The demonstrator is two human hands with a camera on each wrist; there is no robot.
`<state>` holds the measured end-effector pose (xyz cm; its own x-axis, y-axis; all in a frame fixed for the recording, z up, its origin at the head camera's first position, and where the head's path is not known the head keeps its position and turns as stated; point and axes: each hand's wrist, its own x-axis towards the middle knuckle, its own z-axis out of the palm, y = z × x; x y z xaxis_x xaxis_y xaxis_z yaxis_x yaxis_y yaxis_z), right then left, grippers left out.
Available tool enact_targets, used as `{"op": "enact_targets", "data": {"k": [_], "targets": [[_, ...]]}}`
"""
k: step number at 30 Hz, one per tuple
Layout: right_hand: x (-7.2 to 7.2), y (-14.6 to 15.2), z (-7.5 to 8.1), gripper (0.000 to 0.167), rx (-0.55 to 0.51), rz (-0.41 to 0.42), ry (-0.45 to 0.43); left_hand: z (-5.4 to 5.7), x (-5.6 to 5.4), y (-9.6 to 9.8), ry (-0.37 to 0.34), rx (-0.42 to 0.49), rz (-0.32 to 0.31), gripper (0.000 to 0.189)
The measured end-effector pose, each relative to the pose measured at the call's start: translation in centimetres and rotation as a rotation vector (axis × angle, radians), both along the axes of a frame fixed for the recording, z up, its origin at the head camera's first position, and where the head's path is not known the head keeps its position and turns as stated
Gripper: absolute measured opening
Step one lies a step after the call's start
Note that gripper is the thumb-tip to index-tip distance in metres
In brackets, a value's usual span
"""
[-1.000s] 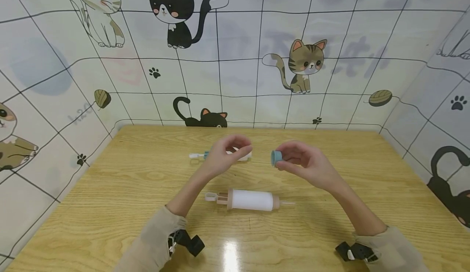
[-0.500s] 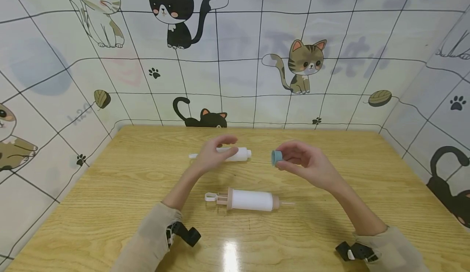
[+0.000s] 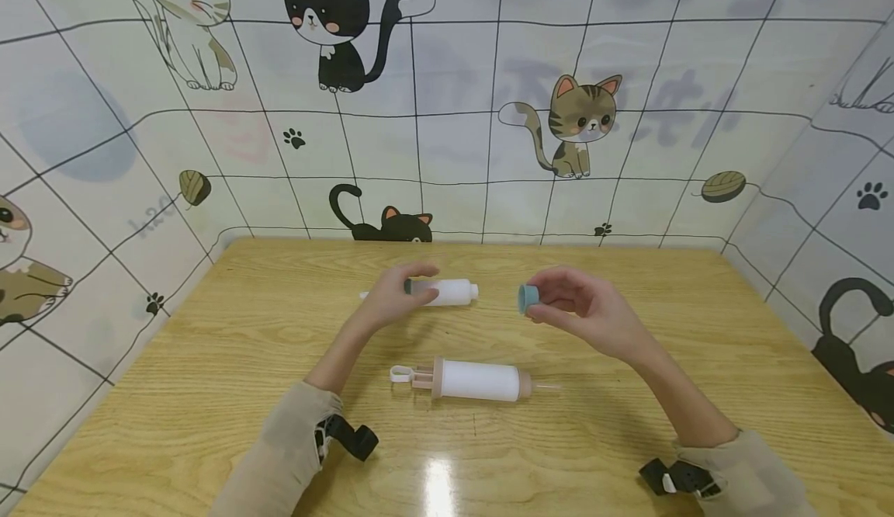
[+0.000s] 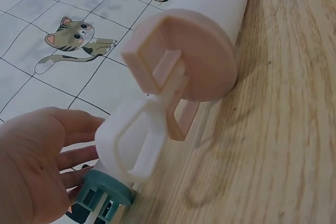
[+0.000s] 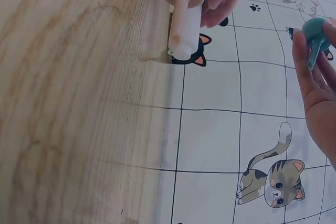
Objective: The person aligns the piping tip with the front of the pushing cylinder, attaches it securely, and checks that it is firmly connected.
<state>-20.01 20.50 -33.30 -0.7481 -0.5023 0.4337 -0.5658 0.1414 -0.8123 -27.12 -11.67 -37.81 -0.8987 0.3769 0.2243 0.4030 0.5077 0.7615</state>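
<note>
My right hand (image 3: pixel 594 315) pinches a teal nozzle cap (image 3: pixel 528 300) between thumb and fingers, raised above the table. The cap's wide hollow end faces left; the right wrist view shows its thin spout (image 5: pixel 314 56). On the table, a white syringe (image 3: pixel 455 293) with a teal flange (image 4: pixel 107 186) lies with its bare tip pointing right. My left hand (image 3: pixel 393 298) is at its flange end, thumb and fingers apart around it and hiding part of it. Nearer to me lies a larger white syringe (image 3: pixel 480 380) with pinkish ends, a ring-handled plunger and a clear tip.
The wooden table (image 3: pixel 230 424) meets a wall covering (image 3: pixel 461 144) printed with cats and grid lines at the back and sides. Black wrist cameras are strapped over both sleeves (image 3: pixel 293 439).
My left hand has moved left and slightly down from above the teal-flanged syringe to its flange end, uncovering the barrel and tip. The right hand with the nozzle cap has barely moved.
</note>
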Motion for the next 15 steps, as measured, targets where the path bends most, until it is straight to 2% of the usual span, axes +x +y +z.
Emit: {"op": "enact_targets", "data": {"k": [6,9,15], "targets": [[-0.10,0.04,0.02,0.030,-0.008,0.010,0.007,-0.14,-0.22,-0.12,0.008,-0.030,0.000,0.036],[-0.13,0.07,0.01,0.030,-0.012,0.014,0.008,-0.28,-0.30,-0.15,0.007,-0.074,0.005,0.035],[-0.12,0.14,-0.03,0.030,-0.004,0.002,0.009,-0.54,-0.40,-0.18,-0.038,-0.142,0.004,0.040]]}}
